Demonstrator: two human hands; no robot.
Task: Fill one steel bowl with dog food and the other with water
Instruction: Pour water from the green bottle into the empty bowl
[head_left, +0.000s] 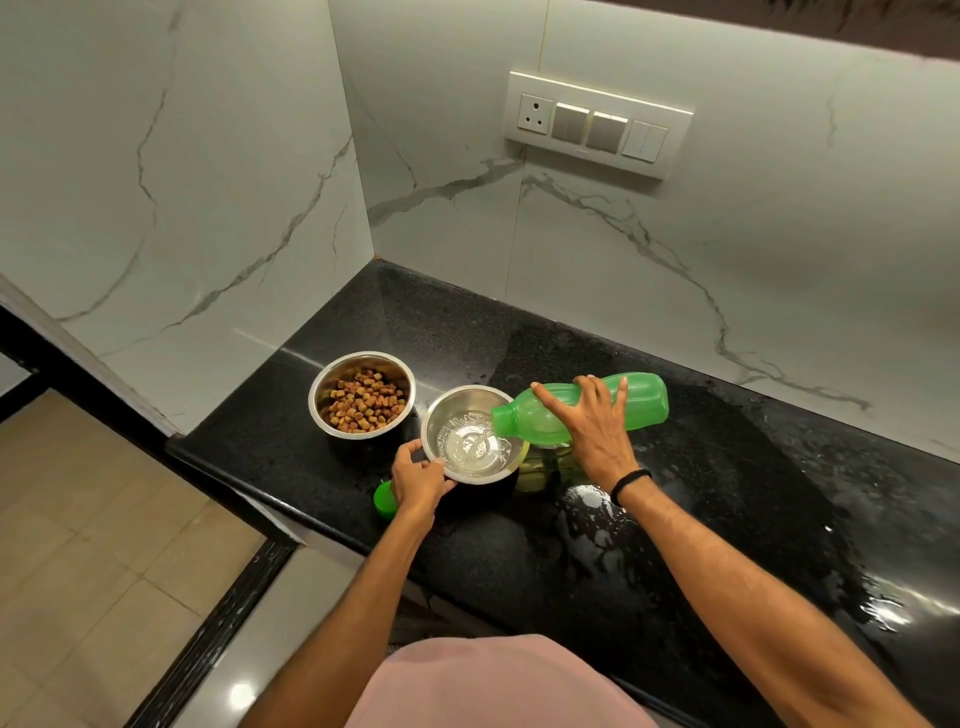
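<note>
Two steel bowls stand side by side on the black counter. The left bowl (362, 395) holds brown dog food pieces. The right bowl (470, 434) has water in its bottom. My left hand (418, 475) grips the near rim of the right bowl. My right hand (592, 423) holds a green plastic bottle (582, 408) tipped on its side, its open mouth over the right bowl's rim, and water runs from it into the bowl. A green bottle cap (383, 500) lies on the counter just left of my left wrist.
The black granite counter (571, 545) is wet, with puddles to the right of the bowls. Its front edge runs close to the cap. White marble walls close the corner behind, with a switch panel (597, 124) on the right wall. Tiled floor lies to the left.
</note>
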